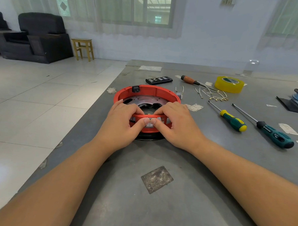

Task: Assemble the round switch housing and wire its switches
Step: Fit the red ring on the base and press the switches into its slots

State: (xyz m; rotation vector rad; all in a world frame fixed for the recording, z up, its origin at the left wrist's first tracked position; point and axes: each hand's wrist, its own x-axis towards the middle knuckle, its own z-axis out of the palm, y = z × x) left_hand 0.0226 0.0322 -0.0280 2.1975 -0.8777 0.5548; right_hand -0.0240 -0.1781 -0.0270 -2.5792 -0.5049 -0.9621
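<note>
Housing (146, 92) | grey table (157, 208) | tiled floor (42, 93) | armchair (40, 36)

We see the matt red plastic housing (146, 92), the dull, scuffed grey bench (185, 166), glossy yellow tape (229, 84), and 2 rubbery-handled screwdrivers (233, 120) (274, 135).

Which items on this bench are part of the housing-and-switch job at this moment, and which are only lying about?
In use:
- red round housing, gripped at its near rim by left hand and right hand
- small switch under both thumbs
- loose wires, probably for the wiring step

Lying about:
- yellow tape roll
- wooden-handled screwdriver
- yellow-green screwdriver
- teal screwdriver
- black bit case
</note>
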